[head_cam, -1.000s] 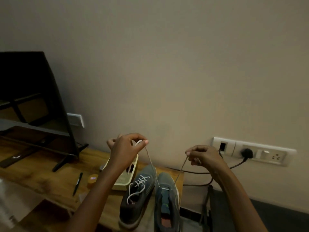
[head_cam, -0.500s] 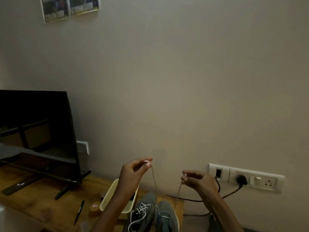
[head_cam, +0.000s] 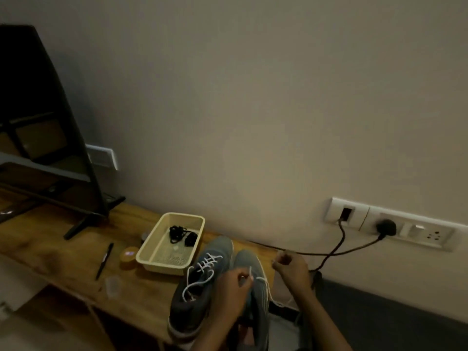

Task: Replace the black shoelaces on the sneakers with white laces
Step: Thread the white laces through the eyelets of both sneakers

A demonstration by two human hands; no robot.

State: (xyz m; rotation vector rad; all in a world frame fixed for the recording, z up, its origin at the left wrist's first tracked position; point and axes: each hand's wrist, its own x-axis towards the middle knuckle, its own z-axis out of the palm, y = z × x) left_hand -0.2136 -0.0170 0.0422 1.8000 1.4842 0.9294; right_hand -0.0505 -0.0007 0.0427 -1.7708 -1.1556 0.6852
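One television (head_cam: pixel 38 117) stands at the left end of the wooden table (head_cam: pixel 50 249). Next come one pen (head_cam: pixel 104 260), one clear cup (head_cam: pixel 112 287), one orange tub (head_cam: pixel 129 257) and one cream basket (head_cam: pixel 152 254), which holds the black laces (head_cam: pixel 181 234) in two clumps. Two grey sneakers stand side by side just right of the basket. The first sneaker (head_cam: pixel 195 300) carries a threaded white lace (head_cam: pixel 210 262) with loose ends. Over the second sneaker (head_cam: pixel 249 262), the left hand (head_cam: pixel 233 287) pinches one end of a second white lace (head_cam: pixel 250 272). The right hand (head_cam: pixel 291 271) hovers beside it with its fingers curled; whether it grips the lace cannot be told. One socket panel (head_cam: pixel 417 231) on the wall takes two black cables (head_cam: pixel 339 239).
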